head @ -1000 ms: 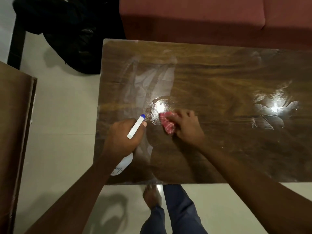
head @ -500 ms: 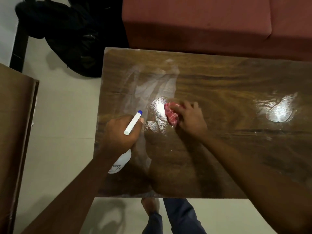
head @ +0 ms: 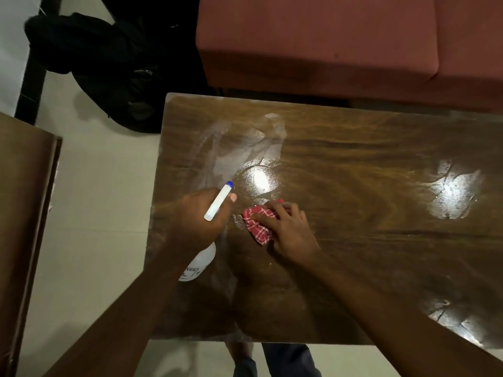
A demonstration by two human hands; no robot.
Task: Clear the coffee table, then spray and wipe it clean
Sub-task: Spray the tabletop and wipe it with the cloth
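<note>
My right hand (head: pixel 288 229) clutches the soft, limp cloth (head: pixel 258 224), wadded against the wet desk (head: pixel 353 240); I judge a bunched hold works best. My left hand (head: pixel 196 216) grips the light spray bottle (head: pixel 201 262) at its neck.

Two hands, a left hand (head: pixel 196 221) and a right hand (head: pixel 292 232); one spray bottle (head: pixel 201 263); one red checked cloth (head: pixel 258 225); one desk (head: pixel 367 254); one sofa (head: pixel 313 44); one black bag (head: pixel 109 66).
</note>
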